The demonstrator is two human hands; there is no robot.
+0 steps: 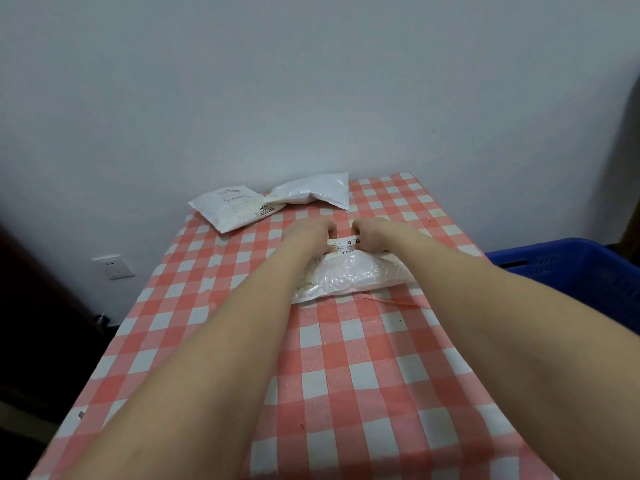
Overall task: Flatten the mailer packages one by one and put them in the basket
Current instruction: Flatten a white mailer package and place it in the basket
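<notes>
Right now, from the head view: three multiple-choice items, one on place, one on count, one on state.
1. Where is the blue basket? A) right of the table B) on the table C) on the floor at left
2. How many mailers show? A) one B) three C) five
3. The left hand and right hand are: A) idle B) pinching the near mailer by its far edge C) lifting the basket

Key: 1 A, it stands beyond the cloth's right edge. 2 B, the labelled mailer and plain mailer lie at the far end, plus the near one. 3 B, both hands' fingers curl on its labelled end.
</notes>
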